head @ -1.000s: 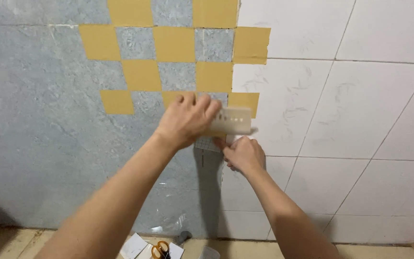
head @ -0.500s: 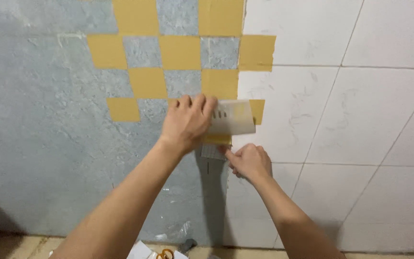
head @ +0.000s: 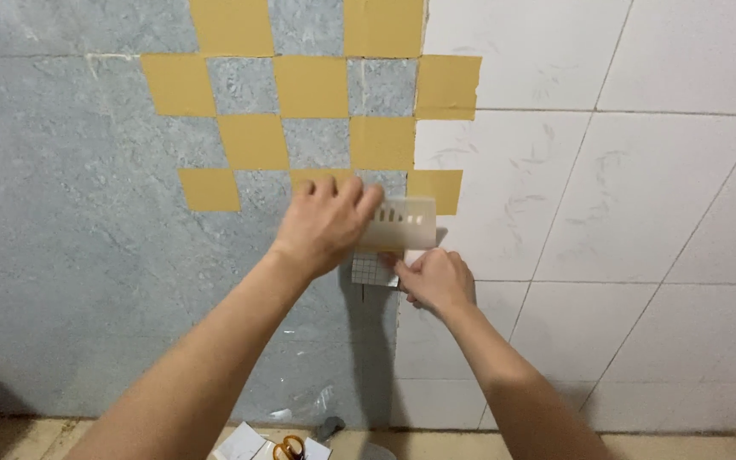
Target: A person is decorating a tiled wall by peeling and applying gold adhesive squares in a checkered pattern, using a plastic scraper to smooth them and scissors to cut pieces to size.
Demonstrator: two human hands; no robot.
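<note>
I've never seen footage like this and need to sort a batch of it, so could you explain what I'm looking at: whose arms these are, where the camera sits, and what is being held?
There is no machine here: a person works with two bare hands, and the one camera is worn on their head, so both arms reach in from the bottom of the picture. They face a wall with white tiles on the right and a grey-blue marbled covering on the left, which carries yellow squares in a checker pattern. The left hand presses a pale, flat plastic scraper against the wall, at the seam between covering and tile. The right hand, just below, pinches a small piece of gridded white backing paper. On the floor below lie orange-handled scissors on some white paper.
</note>
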